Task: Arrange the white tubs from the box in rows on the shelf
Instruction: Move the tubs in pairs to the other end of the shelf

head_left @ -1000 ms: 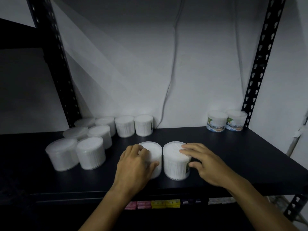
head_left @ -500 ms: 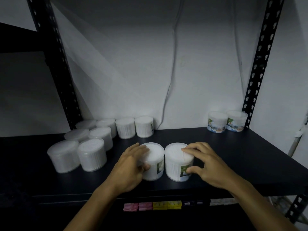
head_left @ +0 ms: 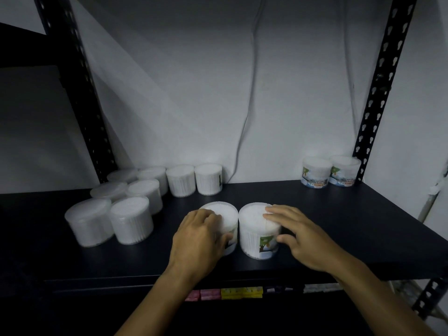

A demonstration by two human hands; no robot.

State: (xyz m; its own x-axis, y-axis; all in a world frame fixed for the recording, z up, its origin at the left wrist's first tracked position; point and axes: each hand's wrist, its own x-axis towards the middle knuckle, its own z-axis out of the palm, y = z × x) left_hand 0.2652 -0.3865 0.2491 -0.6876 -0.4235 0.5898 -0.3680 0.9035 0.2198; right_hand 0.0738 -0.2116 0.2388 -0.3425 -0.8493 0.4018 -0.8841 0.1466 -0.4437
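Two white tubs stand side by side near the front of the black shelf (head_left: 339, 221). My left hand (head_left: 198, 236) grips the left tub (head_left: 228, 214), fingers over its lid and thumb on its side. My right hand (head_left: 298, 234) grips the right tub (head_left: 254, 229), fingertips on the lid and thumb against its labelled side. Several more white tubs (head_left: 133, 204) stand in rows at the shelf's back left. A pair of labelled tubs (head_left: 329, 172) sits at the back right.
Black perforated uprights stand at the left (head_left: 82, 93) and right (head_left: 380, 88) of the shelf. A cable (head_left: 247, 112) hangs down the white back wall. Coloured blocks (head_left: 230, 293) lie on a lower level below the shelf's front edge.
Both tubs have slid a little further back on the shelf and turned, so their labels now face me. My hands stayed on them.
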